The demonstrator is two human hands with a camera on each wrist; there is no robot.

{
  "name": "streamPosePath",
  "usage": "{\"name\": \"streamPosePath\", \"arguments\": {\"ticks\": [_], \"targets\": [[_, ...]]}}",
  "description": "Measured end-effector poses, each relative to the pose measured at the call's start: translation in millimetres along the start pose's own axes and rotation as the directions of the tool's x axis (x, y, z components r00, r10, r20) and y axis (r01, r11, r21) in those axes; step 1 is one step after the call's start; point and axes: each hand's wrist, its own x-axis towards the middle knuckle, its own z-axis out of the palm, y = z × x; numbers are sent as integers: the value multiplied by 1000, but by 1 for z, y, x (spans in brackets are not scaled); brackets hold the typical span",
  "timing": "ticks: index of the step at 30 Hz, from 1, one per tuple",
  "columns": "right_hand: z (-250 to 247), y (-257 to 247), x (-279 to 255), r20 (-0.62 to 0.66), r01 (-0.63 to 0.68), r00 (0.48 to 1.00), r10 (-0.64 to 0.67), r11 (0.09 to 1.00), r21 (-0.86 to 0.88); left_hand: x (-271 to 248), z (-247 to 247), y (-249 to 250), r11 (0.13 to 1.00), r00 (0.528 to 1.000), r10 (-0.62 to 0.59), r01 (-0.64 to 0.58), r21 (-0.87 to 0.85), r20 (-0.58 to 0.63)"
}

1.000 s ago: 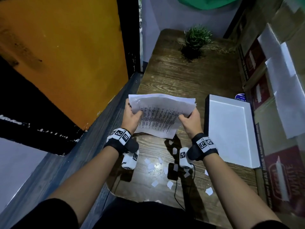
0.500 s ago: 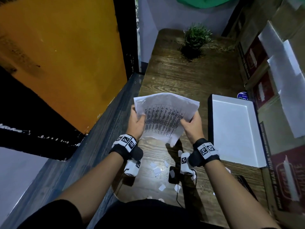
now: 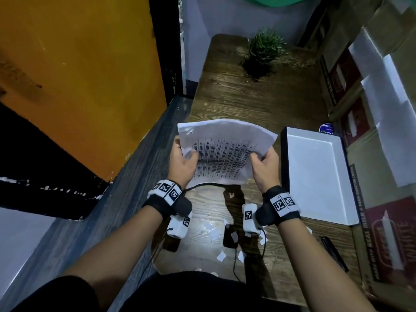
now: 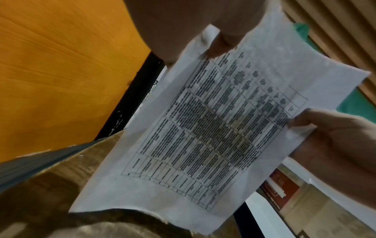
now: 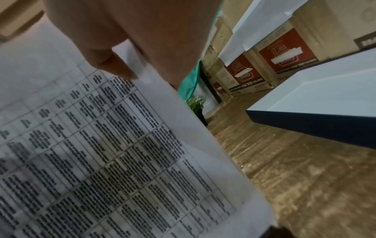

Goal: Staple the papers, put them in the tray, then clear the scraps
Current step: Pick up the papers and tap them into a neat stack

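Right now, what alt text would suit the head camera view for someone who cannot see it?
Two hands, left hand and right hand, hold a printed sheaf of papers above a wooden table. A white tray sits to the right, paper scraps lie below.

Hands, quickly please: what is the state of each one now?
Left hand: closed on the left edge of the papers.
Right hand: closed on their right edge.

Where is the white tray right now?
In the head view the white tray sits on the wooden table at the person's right, beside the right hand that holds the papers, with cardboard boxes along its far side.
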Motion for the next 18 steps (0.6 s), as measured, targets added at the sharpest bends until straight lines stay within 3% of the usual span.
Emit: {"name": "streamPosePath", "arguments": {"ticks": [5,11,14,18], "targets": [[3,37,-11,34,-145,989,147,989,-39,1,9,-20,991,993,-110,113,67,-46],[5,52,-2,10,-208,978,208,977,-37,10,15,-16,994,994,-101,102,24,-40],[2,52,1,41,-226,973,227,973,-39,11,9,-14,996,999,-50,50,-71,-5],[-3,54,4,72,-223,971,226,974,-48,14,-3,0,992,995,100,-97,-77,29]]}}
